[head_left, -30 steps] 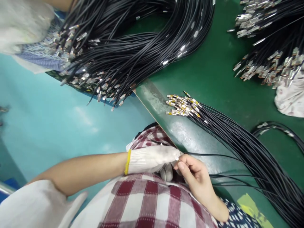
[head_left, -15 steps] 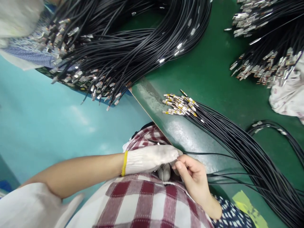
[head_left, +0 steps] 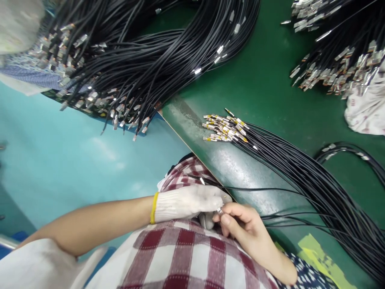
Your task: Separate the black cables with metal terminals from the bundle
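Note:
My left hand (head_left: 192,202), in a white knitted glove with a yellow cuff edge, is closed close to my body at the table edge. Its fingers curl round a cable end that is mostly hidden. Against its fingertips, my bare right hand (head_left: 240,220) pinches a small silver connector (head_left: 219,210) between thumb and fingers. A black cable (head_left: 255,188) with a white label runs just past the glove towards the right. Other thin black cables lead away from behind my right hand to a thick bundle of black cables (head_left: 300,168), whose silver-and-yellow connector ends (head_left: 225,127) lie on the table.
The green table (head_left: 270,88) has its edge running diagonally before me. A large coil of black cables (head_left: 180,52) overhangs it at upper left. More cables with silver ends (head_left: 337,76) lie upper right, beside a whitish cloth (head_left: 365,112). Yellow-green tape (head_left: 315,257) is at lower right.
My right hand has shifted slightly right and down, and a silver connector now shows between the fingertips. The labelled cable beside the glove shows more clearly. The whole view has moved a little.

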{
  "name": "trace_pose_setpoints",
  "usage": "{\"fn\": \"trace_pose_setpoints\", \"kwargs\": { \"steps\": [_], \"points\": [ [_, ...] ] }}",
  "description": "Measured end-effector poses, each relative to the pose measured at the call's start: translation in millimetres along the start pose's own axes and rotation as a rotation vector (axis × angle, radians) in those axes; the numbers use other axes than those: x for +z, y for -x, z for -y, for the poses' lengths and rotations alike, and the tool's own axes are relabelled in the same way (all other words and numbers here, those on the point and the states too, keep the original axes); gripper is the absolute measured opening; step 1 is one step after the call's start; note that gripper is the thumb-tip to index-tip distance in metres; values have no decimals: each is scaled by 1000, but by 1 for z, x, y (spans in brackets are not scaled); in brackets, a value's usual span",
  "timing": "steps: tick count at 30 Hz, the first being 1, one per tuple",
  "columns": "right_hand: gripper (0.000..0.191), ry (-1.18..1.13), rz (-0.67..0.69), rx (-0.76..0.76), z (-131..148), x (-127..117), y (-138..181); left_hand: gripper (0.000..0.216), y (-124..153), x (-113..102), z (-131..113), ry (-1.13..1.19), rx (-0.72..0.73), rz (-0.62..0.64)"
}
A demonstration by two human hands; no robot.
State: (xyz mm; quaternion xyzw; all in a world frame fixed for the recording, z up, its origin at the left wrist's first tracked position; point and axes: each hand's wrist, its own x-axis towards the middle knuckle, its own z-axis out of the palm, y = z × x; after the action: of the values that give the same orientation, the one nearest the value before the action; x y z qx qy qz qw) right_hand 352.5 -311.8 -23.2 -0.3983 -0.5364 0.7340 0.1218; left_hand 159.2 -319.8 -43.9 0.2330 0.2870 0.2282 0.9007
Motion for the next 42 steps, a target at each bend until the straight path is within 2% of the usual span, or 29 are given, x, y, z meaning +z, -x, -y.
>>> {"fn": "trace_pose_setpoints", "kwargs": {
  "steps": [10,21,26,32,37,42],
  "points": [
    [31,132,-110,-51,-8,11,7,60,11,3,-12,-355,-50,-36],
    [33,93,-196,-79,-5,16,6,51,10,-2,-3,-409,-25,-25],
    [32,112,-187,-101,-6,16,5,49,10,-2,-4,-411,-26,-38],
    [30,71,-187,-52,-3,15,3,50,6,2,-13,-305,-63,-56],
    [21,51,-125,-51,3,8,4,51,2,7,-16,11,-95,-56],
    [16,87,-138,-71,2,6,5,54,1,8,-15,73,-119,-55]
  ]
}}
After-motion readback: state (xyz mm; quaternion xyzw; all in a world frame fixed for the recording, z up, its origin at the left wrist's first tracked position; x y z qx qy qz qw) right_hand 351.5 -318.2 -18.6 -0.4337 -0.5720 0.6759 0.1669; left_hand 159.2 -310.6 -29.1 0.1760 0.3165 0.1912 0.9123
